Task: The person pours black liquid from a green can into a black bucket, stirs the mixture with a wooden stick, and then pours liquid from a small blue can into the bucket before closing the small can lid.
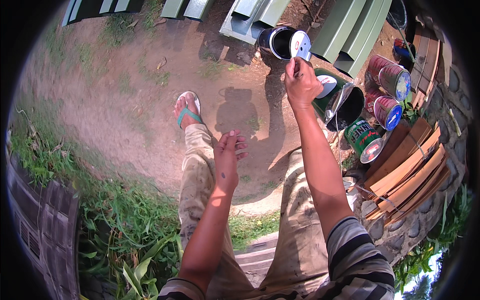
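Note:
My right hand [303, 85] reaches forward, its fingers pinched at the near edge of a round white lid [300, 44] with a small red mark and dark spots. The lid tilts beside the mouth of a dark open can [281, 42], whose inside is in shadow. My left hand [230, 150] hangs over the dirt in front of my body, fingers loosely bent and apart, with nothing in it. Just right of my right hand, a large dark green can [342, 95] lies tipped, with its mouth toward me and a silvery flap at its rim.
Green metal channels [350, 30] lie along the far side. On the right are red cans [390, 75], a green thinner can [363, 137] and stacked wooden boards [407, 177] beside a stone border [395, 230]. Grass [125, 220] and a dark wooden panel [52, 235] stand at left.

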Tool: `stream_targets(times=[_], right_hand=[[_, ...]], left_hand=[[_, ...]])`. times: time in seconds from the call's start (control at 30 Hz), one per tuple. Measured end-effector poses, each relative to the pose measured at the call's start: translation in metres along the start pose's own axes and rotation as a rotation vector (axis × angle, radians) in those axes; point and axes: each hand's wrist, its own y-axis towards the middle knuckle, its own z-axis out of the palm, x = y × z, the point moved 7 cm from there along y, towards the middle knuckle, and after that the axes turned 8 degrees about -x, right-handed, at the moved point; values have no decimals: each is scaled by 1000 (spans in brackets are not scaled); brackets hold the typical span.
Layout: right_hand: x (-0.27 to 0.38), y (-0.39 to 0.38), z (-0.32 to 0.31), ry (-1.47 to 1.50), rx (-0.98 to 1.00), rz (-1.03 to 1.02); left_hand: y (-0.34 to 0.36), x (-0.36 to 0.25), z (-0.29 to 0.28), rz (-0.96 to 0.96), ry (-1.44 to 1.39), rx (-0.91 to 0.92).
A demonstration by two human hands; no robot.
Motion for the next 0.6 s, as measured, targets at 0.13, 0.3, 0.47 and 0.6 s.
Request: stream_targets(times=[0.13,0.3,0.47,0.6], right_hand=[[4,-2,23,-100,88,-31],[12,-9,35,-27,154,-28],[15,-9,42,-42,250,-1],[20,-4,47,-16,338,77]], left_hand=[[0,1,-2,-17,-13,5],[-2,-2,-3,-24,-31,13],[-1,-7,-4,-33,-36,21],[-1,-7,-4,-45,-27,25]])
